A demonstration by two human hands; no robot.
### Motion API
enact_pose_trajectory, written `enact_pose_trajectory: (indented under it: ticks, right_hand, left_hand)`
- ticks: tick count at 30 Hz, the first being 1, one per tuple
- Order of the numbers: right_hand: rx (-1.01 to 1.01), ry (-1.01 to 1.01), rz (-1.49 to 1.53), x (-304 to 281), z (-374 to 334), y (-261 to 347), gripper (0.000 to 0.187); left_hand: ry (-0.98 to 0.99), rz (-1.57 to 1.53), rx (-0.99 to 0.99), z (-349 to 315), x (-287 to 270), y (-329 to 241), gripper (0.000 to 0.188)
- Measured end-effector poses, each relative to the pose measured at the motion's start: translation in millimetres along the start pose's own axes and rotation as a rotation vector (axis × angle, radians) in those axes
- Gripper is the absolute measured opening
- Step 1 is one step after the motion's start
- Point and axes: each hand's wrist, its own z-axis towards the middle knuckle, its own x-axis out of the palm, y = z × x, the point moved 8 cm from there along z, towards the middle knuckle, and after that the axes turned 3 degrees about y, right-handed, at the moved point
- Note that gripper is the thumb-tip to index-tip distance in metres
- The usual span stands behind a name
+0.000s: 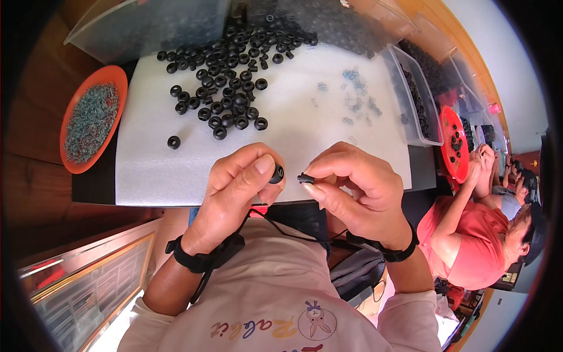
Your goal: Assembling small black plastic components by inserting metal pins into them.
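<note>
The black worktop (92, 192) is largest, mostly covered by a white sheet (293, 111). Off to the right, a person in a coral top (469, 240) sits with both hands raised close together. Two clear bins stand at the sheet's far side: the left bin (146, 32), and the far bin (358, 26) with many black parts showing through its wall. A third, the side bin (434, 141), stands at the right edge and also holds black parts.

A pile (240, 99) of black beads and small plugs spreads over the sheet from the far bins toward the middle. An orange plate (121, 88) full of fine blue-grey bits lies just beside the sheet at left; a red plate (448, 120) with some black pieces is beyond the right edge.

Both hands are raised at the near edge, wrists in black straps (202, 259). The left hand (237, 182) has its grip clamped on a black bead (278, 174), pale mark facing right. The right hand (363, 190) has its grip pinched on a black plug (304, 178), its narrow end toward the bead, the two near but apart. One loose bead (173, 142) lies alone at left. Smallest are scattered blue bits (355, 76) at the sheet's right.
</note>
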Motion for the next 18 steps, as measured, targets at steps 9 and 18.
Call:
enact_pose_trajectory:
  ticks: [9, 18]
  right_hand:
    - [0.038, -0.059, 0.03, -2.5, -5.9, -2.2, 0.018]
    - [0.267, 0.002, 0.403, 9.2, -4.6, -14.3, 0.013]
  left_hand:
    - [0.024, 0.03, -0.024, 0.3, 1.5, 2.3, 0.031]
    - [0.009, 0.028, -0.047, -1.1, 0.9, 1.6, 0.03]
